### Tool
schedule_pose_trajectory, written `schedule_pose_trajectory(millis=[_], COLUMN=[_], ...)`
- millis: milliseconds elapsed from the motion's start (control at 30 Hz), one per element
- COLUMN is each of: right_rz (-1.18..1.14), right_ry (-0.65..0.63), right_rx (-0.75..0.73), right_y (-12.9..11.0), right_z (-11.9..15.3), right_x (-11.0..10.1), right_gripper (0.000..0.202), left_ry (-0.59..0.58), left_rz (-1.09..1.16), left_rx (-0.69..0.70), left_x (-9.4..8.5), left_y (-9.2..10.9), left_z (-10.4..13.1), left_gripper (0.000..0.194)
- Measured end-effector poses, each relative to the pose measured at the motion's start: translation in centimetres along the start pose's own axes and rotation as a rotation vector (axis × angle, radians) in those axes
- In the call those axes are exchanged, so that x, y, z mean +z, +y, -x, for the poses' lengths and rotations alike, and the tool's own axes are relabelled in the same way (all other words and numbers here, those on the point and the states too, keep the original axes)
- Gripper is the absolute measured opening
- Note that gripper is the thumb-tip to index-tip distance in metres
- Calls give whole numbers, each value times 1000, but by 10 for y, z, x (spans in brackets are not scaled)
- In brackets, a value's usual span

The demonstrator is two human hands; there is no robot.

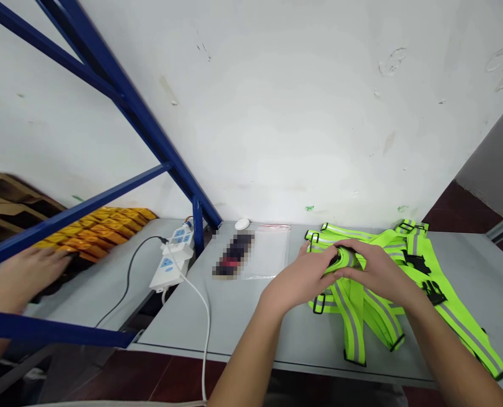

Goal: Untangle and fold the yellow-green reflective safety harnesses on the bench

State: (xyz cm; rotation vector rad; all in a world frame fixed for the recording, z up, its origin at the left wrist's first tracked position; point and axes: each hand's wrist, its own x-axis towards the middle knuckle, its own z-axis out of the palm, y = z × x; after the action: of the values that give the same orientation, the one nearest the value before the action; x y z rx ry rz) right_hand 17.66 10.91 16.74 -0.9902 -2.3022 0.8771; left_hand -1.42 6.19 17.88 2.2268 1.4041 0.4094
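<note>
Both my hands meet over the pile of neon yellow reflective strap vests [387, 282] on the grey table [243, 316], at about 4 o'clock in the view. My left hand [304, 280] has its fingers curled around a bunched fold of the strap from the 9 o'clock side, thumb on top, gripping it. My right hand [376, 270] covers the same fold from 3 o'clock, fingers closed down over it, touching the left fingertips. The bundle [340, 260] held between them is raised just off the rest of the pile. Loose straps with grey reflective stripes and black buckles [433, 291] trail toward 5 o'clock, reaching the table's near edge. At 9 o'clock of my hands, near them, lies a clear zip bag [270, 251], with a blurred dark object [233, 257] touching its left side and a small white oval thing [242, 224] at 12 o'clock of that. A white power strip [172, 257] with its cable sits further toward 9 o'clock, beside the blue rack post [198, 226]. Far left, another person's hand [26, 271] rests on dark stuff by orange packets [102, 229], well apart from mine.
</note>
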Motion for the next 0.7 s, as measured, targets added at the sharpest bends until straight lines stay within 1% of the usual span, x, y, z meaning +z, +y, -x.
schedule_pose_trajectory(millis=[67,133,200,233,300,400,433,467,500,567,633,700], right_rz=[1,-1,5,10,6,-63,-104,-147,-185,-200,-131,-59], right_ry=[-57,-83,-69,-53,-3,169,228,268,279,228,134,60], right_rx=[24,25,45,65,114,137,126,116,111,115,107,83], right_y=[-4,-7,-7,-6,-1,9,12,14,16,17,14,11], right_z=[-4,-8,-11,-11,-11,-8,-8,-8,-8,-10,-12,-14], right_x=[-8,-11,-9,-7,-3,1,0,-1,-3,-9,-16,-22], right_gripper=[36,32,29,28,30,35,35,36,37,38,39,38], left_ry=[-24,-37,-21,6,67,173,223,278,332,380,351,313], left_rz=[23,67,175,262,481,770,825,856,864,825,755,710], left_rx=[-26,-62,-100,-113,-118,-72,-56,-44,-36,-29,-11,27], left_x=[-4,-8,-11,-12,-8,6,12,17,21,23,19,11], left_y=[2,3,-3,-7,-19,-32,-35,-35,-35,-34,-31,-30], left_z=[-2,-3,-2,-1,0,-2,-4,-7,-9,-13,-14,-16], left_gripper=[13,19,25,27,34,57,58,54,48,37,35,35])
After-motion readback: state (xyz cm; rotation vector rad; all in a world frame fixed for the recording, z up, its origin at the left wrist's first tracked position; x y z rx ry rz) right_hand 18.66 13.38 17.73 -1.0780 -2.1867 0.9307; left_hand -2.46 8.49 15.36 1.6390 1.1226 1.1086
